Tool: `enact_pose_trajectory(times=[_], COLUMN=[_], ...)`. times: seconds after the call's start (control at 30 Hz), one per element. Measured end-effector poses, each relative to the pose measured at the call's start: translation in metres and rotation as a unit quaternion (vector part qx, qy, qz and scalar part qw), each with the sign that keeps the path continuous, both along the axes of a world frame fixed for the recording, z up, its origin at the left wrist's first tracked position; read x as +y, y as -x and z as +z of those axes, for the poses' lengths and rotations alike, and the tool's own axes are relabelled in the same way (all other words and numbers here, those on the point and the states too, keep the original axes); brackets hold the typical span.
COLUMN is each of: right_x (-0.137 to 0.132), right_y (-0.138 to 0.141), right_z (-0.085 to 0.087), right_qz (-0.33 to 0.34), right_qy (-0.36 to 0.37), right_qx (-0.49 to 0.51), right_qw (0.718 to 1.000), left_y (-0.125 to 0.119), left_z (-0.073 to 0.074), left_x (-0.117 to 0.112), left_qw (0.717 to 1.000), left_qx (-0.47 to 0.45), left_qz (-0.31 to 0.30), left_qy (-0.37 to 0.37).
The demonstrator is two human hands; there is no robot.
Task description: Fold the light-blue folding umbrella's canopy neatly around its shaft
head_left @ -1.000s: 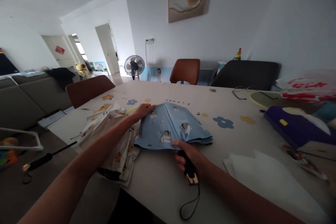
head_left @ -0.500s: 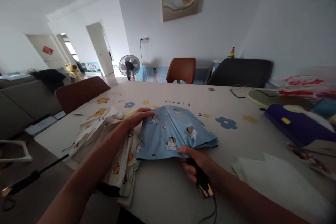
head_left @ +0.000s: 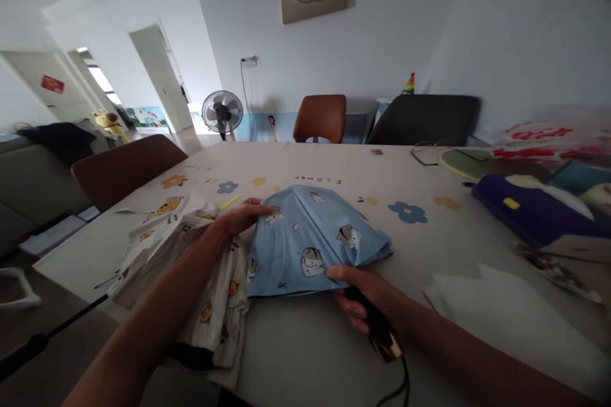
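A blue umbrella (head_left: 305, 229) printed with cartoon animals lies partly folded over the table in front of me. My right hand (head_left: 363, 299) is closed around its black handle, the thumb pressing on the edge of the cloth; a gold-coloured end and a cord loop hang below. At the canopy's far left side, my left hand (head_left: 245, 215) pinches the blue cloth between thumb and fingers. Beside it, under my left forearm, rests a white umbrella (head_left: 224, 311) with yellow cartoon prints, loosely collapsed, its dark shaft pointing to the lower left.
White paper sheets (head_left: 506, 311) lie at the right, near a purple box (head_left: 529, 206) and a plastic bag (head_left: 563, 137). Glasses (head_left: 424, 159) sit at the table's far side. Chairs (head_left: 319, 117) stand behind the table, and a fan (head_left: 223, 111) is beyond it.
The camera view has shifted slightly, moving the room leftward and upward in the picture. Both hands keep their hold on the blue umbrella, whose cloth has bulged a little.
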State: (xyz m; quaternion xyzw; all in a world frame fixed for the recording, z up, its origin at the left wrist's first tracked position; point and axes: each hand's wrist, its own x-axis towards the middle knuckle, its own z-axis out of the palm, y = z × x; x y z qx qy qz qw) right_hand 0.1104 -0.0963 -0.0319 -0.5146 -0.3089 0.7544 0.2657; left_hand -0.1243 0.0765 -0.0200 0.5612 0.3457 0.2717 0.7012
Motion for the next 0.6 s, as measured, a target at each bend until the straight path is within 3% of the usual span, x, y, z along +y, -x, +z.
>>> enact_pose_trajectory(times=[0.1, 0.27, 0.43, 0.6], right_x=[0.000, -0.002, 0.000, 0.001], right_y=[0.000, 0.002, 0.000, -0.002], right_z=[0.001, 0.005, 0.008, 0.007], right_qz=[0.005, 0.007, -0.010, -0.010], right_qy=[0.005, 0.010, 0.013, -0.010], right_qx=[0.002, -0.006, -0.028, -0.024], right_qw=[1.000, 1.000, 0.999, 1.000], left_y=[0.000, 0.001, 0.014, 0.018], left_z=[0.003, 0.006, 0.010, 0.014], left_x=[-0.004, -0.007, -0.006, -0.009], left_qw=[0.999, 0.999, 0.995, 0.997], left_qx=[-0.039, -0.010, -0.094, -0.028], left_qz=[0.008, -0.010, -0.016, -0.076], left_qy=[0.012, 0.043, 0.014, 0.000])
